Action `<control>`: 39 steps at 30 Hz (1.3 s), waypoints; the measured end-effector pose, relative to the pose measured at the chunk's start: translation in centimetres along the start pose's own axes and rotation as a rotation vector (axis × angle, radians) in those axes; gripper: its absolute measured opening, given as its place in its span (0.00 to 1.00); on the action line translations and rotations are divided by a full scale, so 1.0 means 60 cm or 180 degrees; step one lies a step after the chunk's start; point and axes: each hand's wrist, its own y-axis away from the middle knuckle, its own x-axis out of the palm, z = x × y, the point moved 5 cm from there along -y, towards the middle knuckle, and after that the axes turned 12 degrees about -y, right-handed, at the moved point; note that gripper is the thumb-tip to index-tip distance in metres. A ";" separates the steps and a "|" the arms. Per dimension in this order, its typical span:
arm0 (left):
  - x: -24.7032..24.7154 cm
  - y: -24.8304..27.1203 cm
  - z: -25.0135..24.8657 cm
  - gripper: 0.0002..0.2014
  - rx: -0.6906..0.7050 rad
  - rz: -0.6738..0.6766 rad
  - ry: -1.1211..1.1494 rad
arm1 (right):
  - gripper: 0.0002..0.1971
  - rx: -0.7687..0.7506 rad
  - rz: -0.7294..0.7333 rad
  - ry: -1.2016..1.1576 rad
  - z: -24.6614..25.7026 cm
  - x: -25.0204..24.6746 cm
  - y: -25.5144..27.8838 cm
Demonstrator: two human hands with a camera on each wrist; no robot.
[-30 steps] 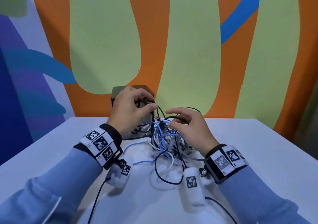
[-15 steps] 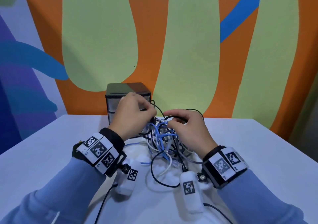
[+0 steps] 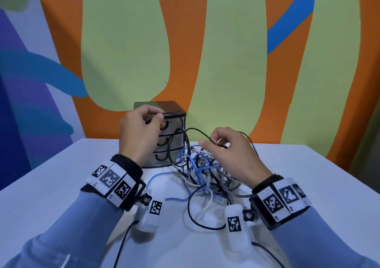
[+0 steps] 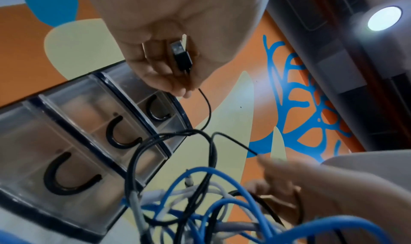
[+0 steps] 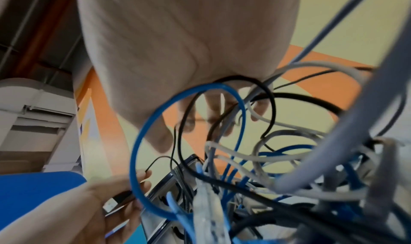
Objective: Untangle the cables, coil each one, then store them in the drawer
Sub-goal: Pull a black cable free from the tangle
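Fingers and thumb of the left hand are pinched tight round a black USB plug, lifted up in front of the drawer unit — and the thin black cable arcs from that plug straight across to the right hand. Over there the fingertips nip the same black cable further along, just above the heap.

And what a heap! The tangle of cables sits on the white table, just in front of the drawers and partly under the right hand: blue network leads, white and grey cords, thicker black ones, all looped through one another. A blue loop hangs right under the right palm in the wrist view.

Progress? Early days, by my reading. One end looks found and is being worked free, but nothing lies coiled anywhere in sight, and all three clear drawers with their black handles appear closed. So the separating has barely begun — every coil and the storing remain to be done.
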 end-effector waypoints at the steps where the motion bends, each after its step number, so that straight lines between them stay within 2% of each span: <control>1: -0.002 0.001 -0.002 0.09 0.0061 -0.0021 -0.0147 | 0.19 -0.0044 -0.0196 -0.0028 0.002 -0.007 -0.001; 4: -0.003 0.004 -0.005 0.09 0.0121 -0.0058 -0.0372 | 0.21 -0.0165 -0.0476 -0.0288 0.003 -0.017 -0.005; 8: -0.005 0.004 -0.011 0.09 0.0121 -0.0022 -0.0150 | 0.21 -0.0065 -0.0669 -0.0401 -0.005 -0.021 -0.009; 11: -0.003 0.005 -0.017 0.07 0.0090 0.0201 0.0507 | 0.13 0.0115 -0.0709 -0.0190 -0.014 -0.024 -0.016; 12: -0.002 0.005 -0.021 0.05 0.0095 0.0288 0.0707 | 0.07 0.0202 -0.0632 -0.0099 -0.011 -0.024 -0.016; 13: -0.001 0.006 -0.022 0.04 0.0119 0.0360 0.0841 | 0.06 0.0282 -0.0477 0.0049 -0.005 -0.023 -0.016; 16: 0.006 0.010 -0.028 0.02 0.0246 0.0560 0.0966 | 0.27 0.0255 0.0149 0.0733 0.020 -0.004 -0.022; 17: 0.009 0.013 -0.031 0.02 0.0305 0.0623 0.0965 | 0.30 0.0192 0.0258 0.0821 0.028 0.003 -0.024; 22: 0.022 0.024 -0.040 0.06 0.0501 0.0983 0.1156 | 0.36 0.0292 0.0577 0.0215 0.023 0.043 -0.051; 23: 0.025 0.027 -0.043 0.06 0.0532 0.1075 0.1232 | 0.35 0.0229 0.0607 0.0130 0.019 0.053 -0.055; 26: 0.030 0.032 -0.053 0.06 0.0658 0.1183 0.1307 | 0.20 0.0125 0.0711 -0.0242 0.012 0.077 -0.055; 31: 0.046 0.030 -0.042 0.12 0.0624 0.1440 0.1098 | 0.06 0.0221 0.0977 -0.0481 0.008 0.093 -0.036; 34: 0.045 0.020 -0.024 0.12 0.0600 0.1312 0.0722 | 0.07 0.0282 0.0698 -0.0836 0.005 0.077 -0.028; 36: 0.043 0.019 -0.019 0.09 0.0604 0.1263 0.0443 | 0.08 0.0209 0.0478 -0.1026 0.006 0.061 -0.022; 39: 0.045 0.028 -0.013 0.11 0.0469 0.1481 0.0245 | 0.08 0.0198 0.0121 -0.1203 0.003 0.042 -0.020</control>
